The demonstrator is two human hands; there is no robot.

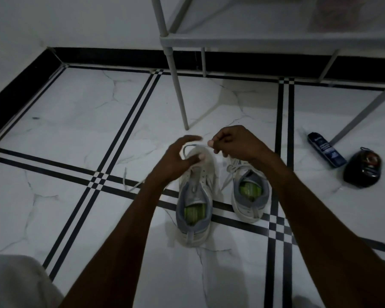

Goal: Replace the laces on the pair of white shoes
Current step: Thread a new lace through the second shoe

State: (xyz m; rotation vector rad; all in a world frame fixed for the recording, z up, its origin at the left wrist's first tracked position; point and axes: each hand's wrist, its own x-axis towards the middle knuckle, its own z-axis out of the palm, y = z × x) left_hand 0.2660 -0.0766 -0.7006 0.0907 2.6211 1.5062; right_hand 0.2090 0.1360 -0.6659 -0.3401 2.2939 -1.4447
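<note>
Stage: early; the near white low-top shoe with grey collar (195,196), centre frame, is partly unlaced, while its twin white shoe (249,192) just to the right keeps its laces tied.
Lace: a pale flat shoelace (192,150) loops over the near shoe's toe, one end trailing left across the marble floor (76,121).
Left grip: left hand (178,158) pinches the loop, fingers curled.
Right grip: right hand (233,142) curled, apparently pinching the lace end.
Left to do: both shoes, by this judgement.
</note>
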